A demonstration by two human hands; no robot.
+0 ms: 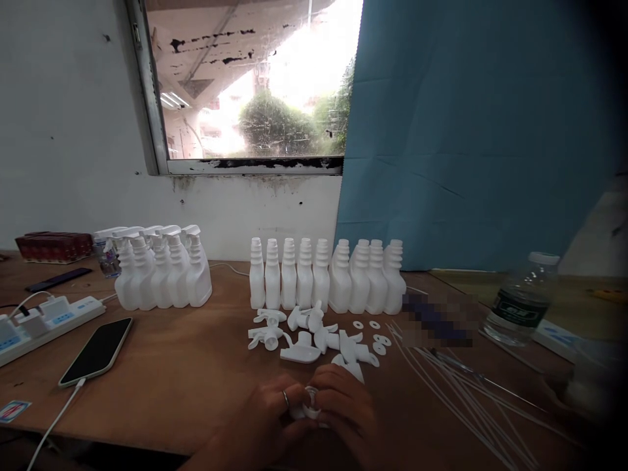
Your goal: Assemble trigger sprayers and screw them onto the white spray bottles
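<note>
Close to the table's front edge, my left hand (275,412) and my right hand (346,405) meet around a white trigger spray head (310,411). Both hands are closed on it, and its round collar faces up between the fingers. A ring sits on one left finger. Just beyond my hands lies a loose group of white spray heads (300,347). Small white washers (379,348) are scattered to the right of that group. Behind it stand several white bottles without heads (305,278), side by side in a row.
Several bottles with spray heads (164,275) stand at the left. Thin white tubes (456,399) fan out on the right, near a water bottle (523,304). A phone (98,350) on a cable and a power strip (53,324) lie left on the brown table (196,373).
</note>
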